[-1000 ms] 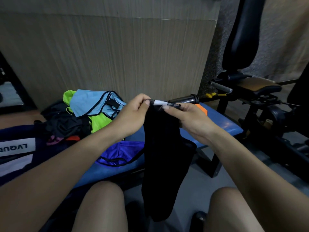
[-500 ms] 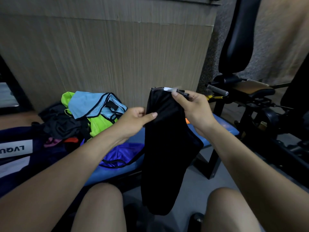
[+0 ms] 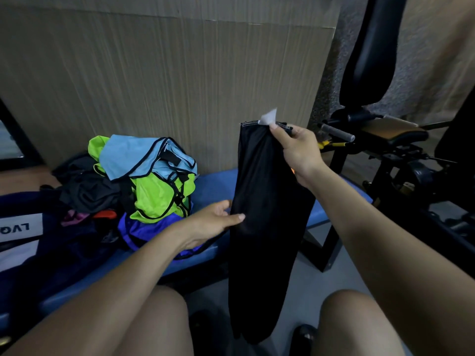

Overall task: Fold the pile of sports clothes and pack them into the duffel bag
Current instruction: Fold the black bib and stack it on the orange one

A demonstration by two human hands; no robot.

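So the black garment is the thing in play here. It's plain black, kinda matte, hanging straight down in a long narrow shape in front of the blue bench. The top edge has a stitched hem with pale thread showing, and a little white tag sticks up out of it. The bottom end dangles down between the person's knees, below the bench's front edge, and it's rounded off and a bit bunched there. Can't tell whether it's pants or a top, too dark to make out seams.

Right hand is pinched shut on the top hem right by that tag, holding the whole thing up above the bench. Left hand sits lower, at the garment's left edge about halfway down; thumb lies on the front of the fabric and the fingers go behind it, so it looks like a loose hold, not a tight squeeze.

The pile of clothes sits on the bench, off to the left of the garment: a light blue piece with black trim on top, neon green under it, a purple-blue one at the bottom, plus some dark stuff further left. The duffel bag is at the bench's far left end, navy with a white label.
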